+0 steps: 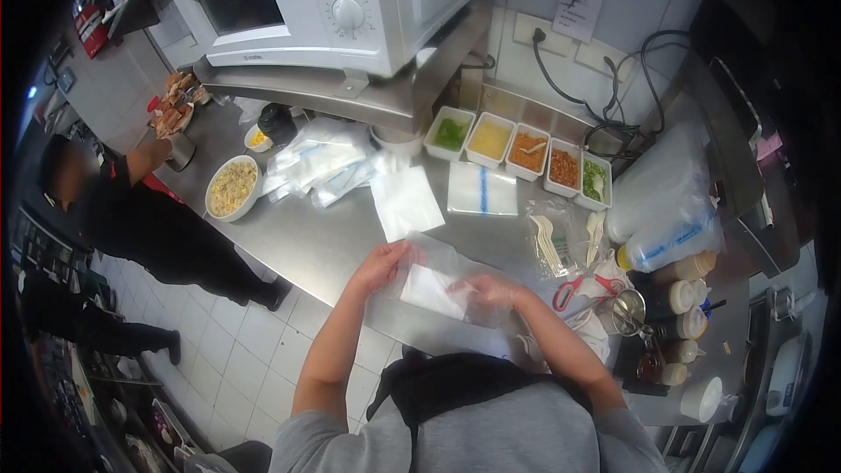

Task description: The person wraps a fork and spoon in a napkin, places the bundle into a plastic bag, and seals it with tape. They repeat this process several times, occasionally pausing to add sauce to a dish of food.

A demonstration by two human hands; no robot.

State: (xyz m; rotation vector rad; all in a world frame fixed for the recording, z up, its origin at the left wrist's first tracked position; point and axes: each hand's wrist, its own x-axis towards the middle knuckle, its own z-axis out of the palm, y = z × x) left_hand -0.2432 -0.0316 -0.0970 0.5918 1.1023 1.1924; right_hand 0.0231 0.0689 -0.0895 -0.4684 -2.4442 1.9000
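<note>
Close in front of my body I hold a clear plastic bag (385, 308) above the counter's near edge. My left hand (383, 267) is closed, pinching the bag's upper left edge. Behind the film my right hand (492, 291) shows hazily, its fingers closed on the right end of a folded white napkin (434, 291). The napkin appears to lie inside the bag. Just beyond, another white napkin (407, 203) lies flat on the steel counter. Beside it rests a stack of flat plastic bags (482, 188) with a blue stripe.
Tubs of toppings (527, 153) line the wall. A bowl of fried rice (233, 188) and loose plastic packets (320, 158) stand left. Plastic forks (547, 245), red scissors (587, 289) and sauce bottles (683, 298) lie right. A microwave (307, 9) sits overhead. A co-worker (149, 210) stands left.
</note>
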